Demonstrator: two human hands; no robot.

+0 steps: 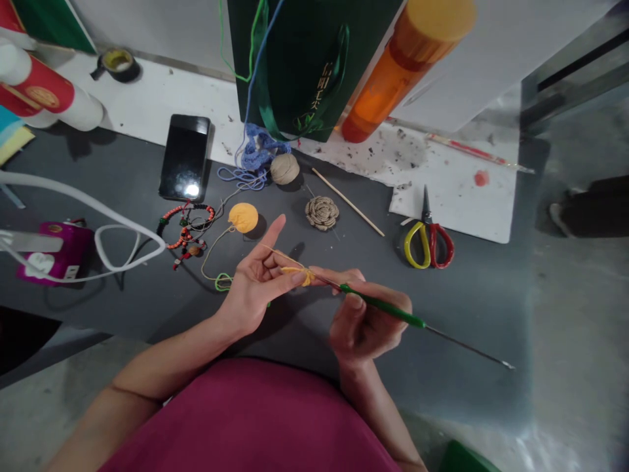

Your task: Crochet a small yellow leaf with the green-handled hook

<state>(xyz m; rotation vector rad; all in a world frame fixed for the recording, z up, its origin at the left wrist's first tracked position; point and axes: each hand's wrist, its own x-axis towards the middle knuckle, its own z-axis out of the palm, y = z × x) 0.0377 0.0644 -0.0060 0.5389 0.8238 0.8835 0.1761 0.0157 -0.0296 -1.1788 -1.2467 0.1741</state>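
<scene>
My left hand pinches a small yellow crochet piece between thumb and fingers, with the index finger raised and yellow yarn running over it. My right hand is closed round a green-handled crochet hook, whose tip meets the yellow piece; its long metal end points right. The yarn trails back to a yellow yarn ball on the dark grey table.
On the table lie a black phone, red-and-yellow scissors, a beige ball, a woven beige flower, a thin wooden stick, beads, blue yarn. A green bag and orange tube stand behind.
</scene>
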